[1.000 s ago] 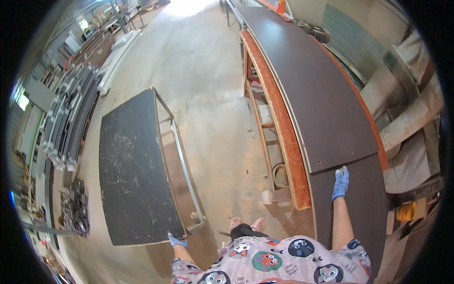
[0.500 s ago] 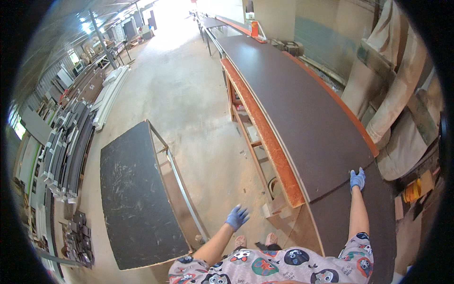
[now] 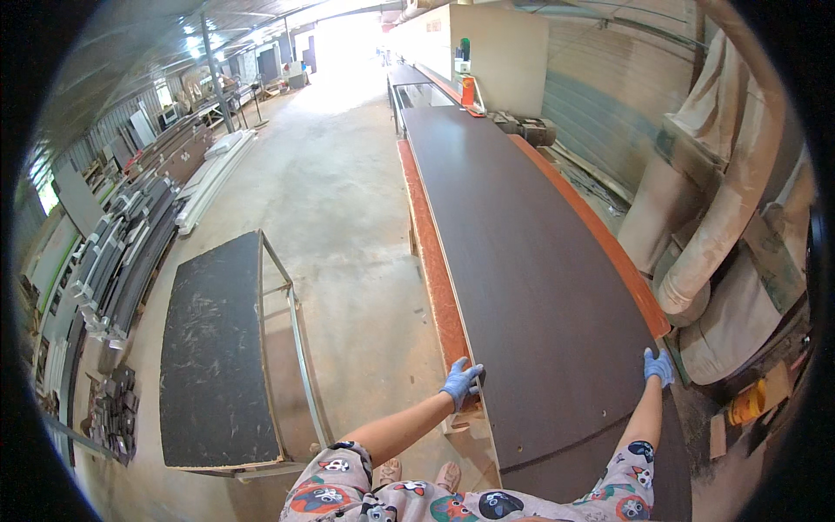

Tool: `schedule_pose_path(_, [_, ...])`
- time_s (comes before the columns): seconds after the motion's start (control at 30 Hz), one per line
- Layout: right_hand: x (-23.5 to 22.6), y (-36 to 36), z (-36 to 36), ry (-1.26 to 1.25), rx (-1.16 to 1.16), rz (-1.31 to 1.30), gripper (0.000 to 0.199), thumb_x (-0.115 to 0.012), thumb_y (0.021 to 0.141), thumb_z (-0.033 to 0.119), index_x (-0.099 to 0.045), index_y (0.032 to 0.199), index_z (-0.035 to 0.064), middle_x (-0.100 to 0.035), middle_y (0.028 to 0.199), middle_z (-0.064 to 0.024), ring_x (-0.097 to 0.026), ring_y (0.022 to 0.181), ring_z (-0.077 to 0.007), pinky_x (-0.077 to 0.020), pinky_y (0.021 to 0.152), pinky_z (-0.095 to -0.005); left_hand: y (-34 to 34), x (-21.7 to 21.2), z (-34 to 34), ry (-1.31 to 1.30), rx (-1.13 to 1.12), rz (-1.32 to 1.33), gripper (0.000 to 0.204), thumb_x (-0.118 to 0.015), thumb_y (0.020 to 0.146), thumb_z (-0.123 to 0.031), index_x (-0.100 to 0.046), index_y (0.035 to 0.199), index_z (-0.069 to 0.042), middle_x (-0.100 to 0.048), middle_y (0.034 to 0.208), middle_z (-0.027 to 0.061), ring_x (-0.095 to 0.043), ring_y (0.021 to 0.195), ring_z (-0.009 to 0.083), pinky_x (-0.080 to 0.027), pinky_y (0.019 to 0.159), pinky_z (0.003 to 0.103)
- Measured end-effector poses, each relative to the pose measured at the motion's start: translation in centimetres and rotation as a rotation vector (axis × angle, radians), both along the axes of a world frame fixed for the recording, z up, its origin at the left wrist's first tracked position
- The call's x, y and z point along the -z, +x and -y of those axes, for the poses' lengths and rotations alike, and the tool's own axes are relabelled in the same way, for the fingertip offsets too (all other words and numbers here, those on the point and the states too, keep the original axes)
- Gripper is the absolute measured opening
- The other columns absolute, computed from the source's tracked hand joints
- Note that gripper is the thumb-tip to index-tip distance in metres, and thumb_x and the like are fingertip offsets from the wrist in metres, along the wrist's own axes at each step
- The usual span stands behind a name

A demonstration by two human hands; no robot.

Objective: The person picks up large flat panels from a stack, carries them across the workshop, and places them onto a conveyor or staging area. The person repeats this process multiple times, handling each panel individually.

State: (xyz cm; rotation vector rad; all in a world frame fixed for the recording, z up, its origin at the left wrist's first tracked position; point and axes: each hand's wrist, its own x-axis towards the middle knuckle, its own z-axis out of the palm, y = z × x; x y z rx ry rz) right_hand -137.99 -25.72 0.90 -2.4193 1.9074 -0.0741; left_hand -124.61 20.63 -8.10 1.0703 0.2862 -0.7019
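A long dark brown panel [image 3: 522, 252] lies flat on the stand at my right, running away from me. My left hand [image 3: 461, 384], in a blue glove, grips its left edge close to the near end. At the opposite edge my right hand [image 3: 658, 369], also gloved in blue, holds the panel near its near right corner, fingers partly hidden. Small round marks dot the near end. Beneath that end shows another dark sheet [image 3: 557, 478], reaching back toward my body.
Orange-brown boards [image 3: 426, 261] stick out along the panel's left side. Left of me stands a low table with a scuffed black top [image 3: 213, 357]. Stacked profiles [image 3: 130, 252] line the left wall. Large dusty ducts [image 3: 718, 235] and an orange can [image 3: 468, 90] are at the right.
My left hand has gone from open in the air to the panel's left edge. My right hand has shifted from the panel's top to its right edge. The panel's near end appears closer.
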Motion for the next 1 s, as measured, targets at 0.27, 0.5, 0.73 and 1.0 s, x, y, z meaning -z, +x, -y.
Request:
schedule_pose_path(0.27, [2.6,-5.9,-0.3,-0.135,-0.016,0.087,0.053,-0.051,0.084,0.055,-0.054,0.125,0.0204,-0.050,0.130,-0.0102,-0.049,0.117,-0.0294,-0.0384,0.094,-0.0462,-4.7,0.9,-0.2,0.146,0.041,0.108,0.045,-0.065,0.084,-0.032,-0.050,0.120,-0.009,-0.061,0.097,0.0057,-0.056,0.081,0.0146,-0.048,0.070,0.031])
schedule_pose_path(0.5, [1.0,-8.0,-8.6,-0.054,-0.098,0.117,0.054,-0.051,0.085,0.052,-0.051,0.128,0.0195,-0.048,0.132,-0.0119,-0.046,0.120,-0.0303,-0.0387,0.096,-0.0452,-4.7,5.8,-6.0,0.194,-0.107,0.033,0.072,-0.058,0.082,-0.055,-0.047,0.127,0.000,-0.054,0.122,0.0132,-0.051,0.107,0.0256,-0.042,0.089,0.038])
schedule_pose_path(0.73, [0.7,-16.7,-16.3,-0.097,-0.115,0.100,0.054,-0.055,0.084,0.047,-0.049,0.130,0.0172,-0.046,0.136,-0.0112,-0.044,0.123,-0.0288,-0.0366,0.100,-0.0406,-10.7,2.0,-11.6,0.163,-0.110,-0.013,0.066,-0.058,0.083,-0.053,-0.053,0.119,0.003,-0.060,0.109,0.0151,-0.056,0.091,0.0270,-0.046,0.079,0.040])
schedule_pose_path(1.0, [2.9,-43.2,-25.4,-0.120,0.198,0.128,0.059,-0.052,0.086,0.047,-0.041,0.136,0.0186,-0.038,0.142,-0.0131,-0.038,0.128,-0.0297,-0.0329,0.104,-0.0390,-36.0,3.7,-13.2,0.301,0.506,-0.118,0.074,-0.056,0.080,-0.061,-0.050,0.121,0.001,-0.060,0.102,0.0160,-0.059,0.085,0.0260,-0.049,0.077,0.041])
